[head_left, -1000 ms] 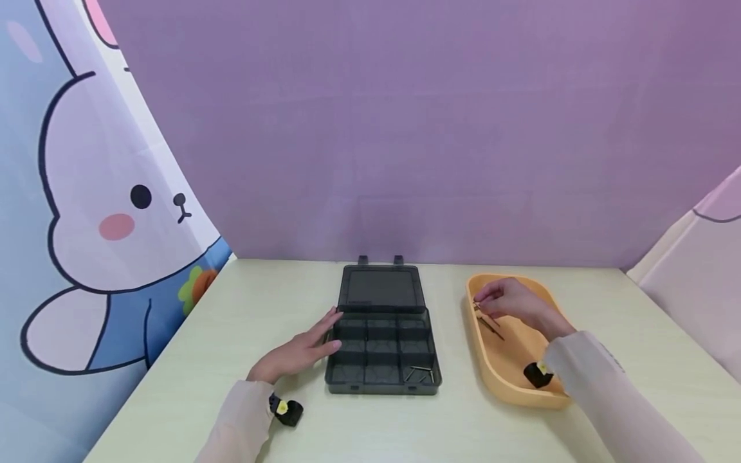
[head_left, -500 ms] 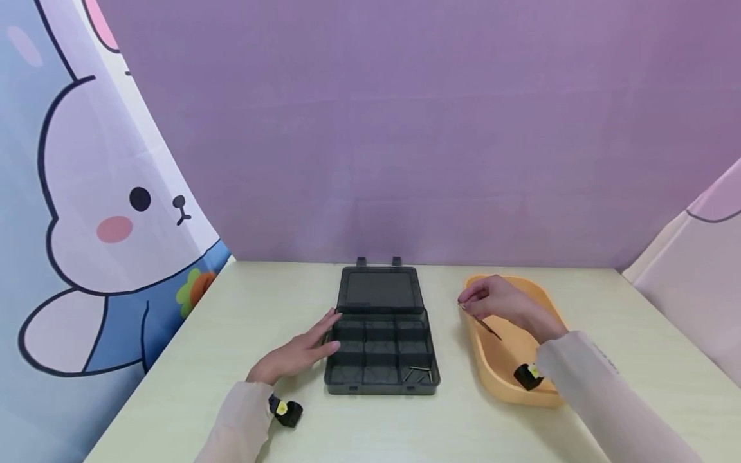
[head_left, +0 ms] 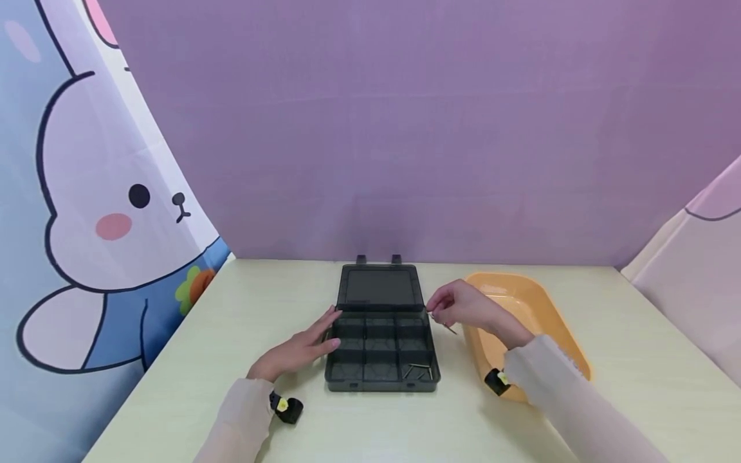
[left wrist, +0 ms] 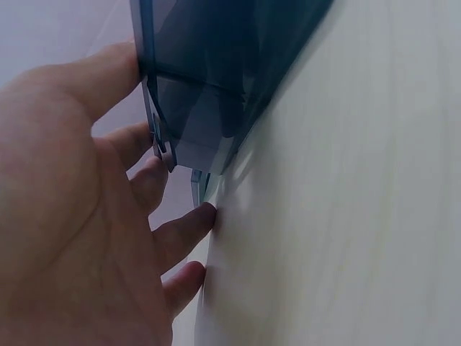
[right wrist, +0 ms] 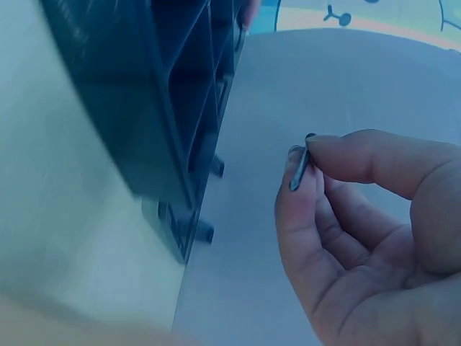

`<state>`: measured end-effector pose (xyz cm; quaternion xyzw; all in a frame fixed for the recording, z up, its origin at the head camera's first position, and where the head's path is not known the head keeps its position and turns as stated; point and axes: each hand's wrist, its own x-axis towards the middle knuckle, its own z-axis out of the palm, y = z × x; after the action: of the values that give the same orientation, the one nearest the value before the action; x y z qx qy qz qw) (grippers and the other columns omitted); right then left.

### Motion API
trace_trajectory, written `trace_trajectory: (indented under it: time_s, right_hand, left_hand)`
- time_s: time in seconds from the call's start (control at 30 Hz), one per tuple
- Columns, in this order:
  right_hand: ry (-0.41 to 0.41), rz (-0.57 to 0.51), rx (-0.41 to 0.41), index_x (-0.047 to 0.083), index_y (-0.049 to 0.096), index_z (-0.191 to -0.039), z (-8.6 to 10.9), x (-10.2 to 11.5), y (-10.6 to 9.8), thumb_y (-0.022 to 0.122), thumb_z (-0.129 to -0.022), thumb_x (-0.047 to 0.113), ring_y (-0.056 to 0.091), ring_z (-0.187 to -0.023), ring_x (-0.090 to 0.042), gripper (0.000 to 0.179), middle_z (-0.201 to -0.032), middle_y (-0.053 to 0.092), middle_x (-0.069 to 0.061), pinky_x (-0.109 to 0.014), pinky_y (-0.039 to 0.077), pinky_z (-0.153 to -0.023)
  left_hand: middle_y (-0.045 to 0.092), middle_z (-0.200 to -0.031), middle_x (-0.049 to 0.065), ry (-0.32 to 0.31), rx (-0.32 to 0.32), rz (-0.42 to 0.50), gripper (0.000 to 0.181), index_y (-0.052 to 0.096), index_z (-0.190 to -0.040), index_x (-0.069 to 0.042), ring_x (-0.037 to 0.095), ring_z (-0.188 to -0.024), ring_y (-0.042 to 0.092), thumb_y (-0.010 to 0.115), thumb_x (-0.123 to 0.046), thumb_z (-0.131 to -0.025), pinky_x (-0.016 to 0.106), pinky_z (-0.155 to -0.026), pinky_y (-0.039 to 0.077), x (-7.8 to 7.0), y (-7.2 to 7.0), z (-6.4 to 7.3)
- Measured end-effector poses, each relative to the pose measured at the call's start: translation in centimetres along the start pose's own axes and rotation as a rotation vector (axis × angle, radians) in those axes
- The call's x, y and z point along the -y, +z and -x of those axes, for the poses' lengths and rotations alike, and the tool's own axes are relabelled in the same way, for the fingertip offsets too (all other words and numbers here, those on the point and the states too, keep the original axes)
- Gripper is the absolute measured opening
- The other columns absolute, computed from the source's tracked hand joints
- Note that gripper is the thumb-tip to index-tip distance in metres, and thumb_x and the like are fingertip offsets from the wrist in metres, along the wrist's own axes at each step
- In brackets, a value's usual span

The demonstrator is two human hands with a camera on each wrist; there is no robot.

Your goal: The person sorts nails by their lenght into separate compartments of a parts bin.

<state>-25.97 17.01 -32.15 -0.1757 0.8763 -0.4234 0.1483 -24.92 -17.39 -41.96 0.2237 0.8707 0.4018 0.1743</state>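
Observation:
My right hand (head_left: 466,305) is at the right edge of a dark grey compartment box (head_left: 381,387), by its far row of compartments. Between thumb and index finger it pinches a thin metal nail (right wrist: 302,163), whose shank points down and to the right in the head view. The other fingers curl in below. My left hand (head_left: 296,350) lies along the box's left side, fingers spread, thumb and fingertips on its edge, as the left wrist view also shows. Several metal nails (head_left: 417,366) lie in the near right compartment.
The box's lid (head_left: 380,285) is folded back flat towards the purple backdrop (head_left: 382,161). An orange-yellow tray (head_left: 558,334) stands on the pale table (head_left: 393,431) at the right, partly under my right forearm.
My right hand has come out of the tray and moved left to the box's right edge, carrying the nail. The left hand keeps its place on the box.

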Motion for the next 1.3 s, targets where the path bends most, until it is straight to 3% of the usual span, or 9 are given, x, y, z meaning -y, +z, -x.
trace_trajectory:
  time_s: [0.27, 0.43, 0.67, 0.8, 1.1, 1.3]
  right_hand:
    - [-0.037, 0.081, 0.014, -0.006, 0.067, -0.095, -1.1, 0.6, 2.2, 0.062, -0.083, -0.004, 0.056, -0.062, -0.01, 0.014, -0.075, 0.065, -0.006, -0.033, 0.054, -0.063]
    - [-0.036, 0.106, 0.001, -0.006, 0.068, -0.093, -1.6, 0.5, 3.4, 0.062, -0.081, -0.006, 0.057, -0.062, -0.01, 0.013, -0.075, 0.066, -0.006, -0.027, 0.051, -0.06]
    - [-0.003, 0.086, -0.017, -0.005, 0.068, -0.091, -2.3, -0.2, 4.5, 0.062, -0.08, -0.007, 0.056, -0.058, -0.01, 0.013, -0.072, 0.065, -0.004, -0.026, 0.05, -0.057]
    - [-0.015, 0.062, -0.027, -0.006, 0.067, -0.093, -2.4, -0.4, 4.8, 0.062, -0.081, -0.005, 0.058, -0.059, -0.011, 0.013, -0.074, 0.066, -0.006, -0.032, 0.053, -0.059]
    - [0.028, 0.006, -0.053, -0.008, 0.065, -0.099, -1.6, -0.5, 5.8, 0.062, -0.084, -0.002, 0.059, -0.063, -0.011, 0.017, -0.082, 0.066, -0.007, -0.031, 0.055, -0.064]
    - [0.002, 0.064, -0.066, -0.006, 0.066, -0.099, -0.3, 0.3, 4.9, 0.066, -0.083, 0.0, 0.059, -0.07, -0.011, 0.018, -0.084, 0.067, -0.007, -0.027, 0.053, -0.066]
  left_hand:
    - [-0.004, -0.162, -0.001, 0.006, 0.0, 0.0, 0.068, 0.01, -0.155, -0.025, 0.035, -0.147, 0.012, 0.044, -0.045, -0.1, 0.062, -0.111, 0.02, 0.2, 0.0, 0.0]
    - [-0.004, -0.162, -0.001, 0.013, 0.008, 0.014, 0.068, 0.01, -0.155, -0.025, 0.034, -0.147, 0.01, 0.044, -0.045, -0.1, 0.061, -0.112, 0.019, 0.2, 0.0, -0.1]
    - [-0.004, -0.162, -0.002, 0.002, 0.007, 0.015, 0.068, 0.011, -0.155, -0.025, 0.033, -0.147, 0.01, 0.044, -0.046, -0.099, 0.061, -0.112, 0.018, 0.0, -0.1, -0.1]
    - [-0.003, -0.162, -0.002, 0.005, 0.0, 0.013, 0.068, 0.011, -0.155, -0.024, 0.034, -0.147, 0.011, 0.044, -0.046, -0.099, 0.061, -0.112, 0.019, 0.0, -0.1, 0.0]
    - [-0.004, -0.162, 0.0, 0.012, 0.014, 0.012, 0.068, 0.01, -0.155, -0.024, 0.034, -0.147, 0.012, 0.044, -0.046, -0.099, 0.061, -0.112, 0.019, 0.2, -0.1, 0.6]
    - [-0.004, -0.162, -0.001, 0.013, 0.02, 0.0, 0.068, 0.01, -0.155, -0.023, 0.034, -0.146, 0.013, 0.043, -0.045, -0.1, 0.06, -0.112, 0.019, 0.1, -0.3, 1.0]
